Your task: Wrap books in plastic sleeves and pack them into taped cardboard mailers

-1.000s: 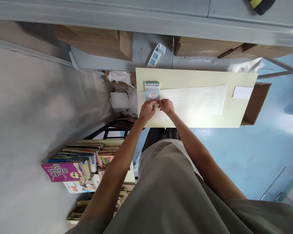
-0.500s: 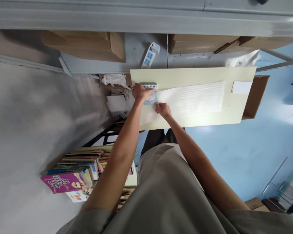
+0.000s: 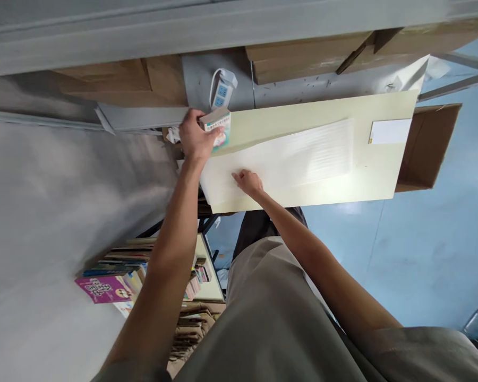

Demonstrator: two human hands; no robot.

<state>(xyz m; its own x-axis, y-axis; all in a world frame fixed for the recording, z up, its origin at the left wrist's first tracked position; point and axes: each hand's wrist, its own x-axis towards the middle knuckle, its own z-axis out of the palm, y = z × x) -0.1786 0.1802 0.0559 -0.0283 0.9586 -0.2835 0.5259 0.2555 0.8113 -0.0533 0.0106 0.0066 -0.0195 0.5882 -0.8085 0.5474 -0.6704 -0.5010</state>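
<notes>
My left hand [image 3: 197, 135] grips a small thick book [image 3: 219, 130] with a teal and white cover, thumb on the front and fingers behind. The book is tilted, with its top edge showing, over the far left corner of the pale yellow board [image 3: 295, 111]. Across the board lies a long white sheet [image 3: 290, 159], ribbed at its right part, that looks like packing foam or bubble wrap. My right hand [image 3: 247, 182] rests at the sheet's left part with its fingers curled in; I see nothing held there.
Behind the board are a white power strip [image 3: 223, 90] and cardboard boxes [image 3: 302, 55]. A white card or small box [image 3: 389, 131] lies at the board's right end, beside an open carton [image 3: 428, 148]. Stacked books [image 3: 107, 289] stand at lower left, near folded cardboard [image 3: 191, 331].
My left hand has moved left and away from me with the book, tilting it up off the sheet. My right hand has let go of the book's corner area and stays on the sheet.
</notes>
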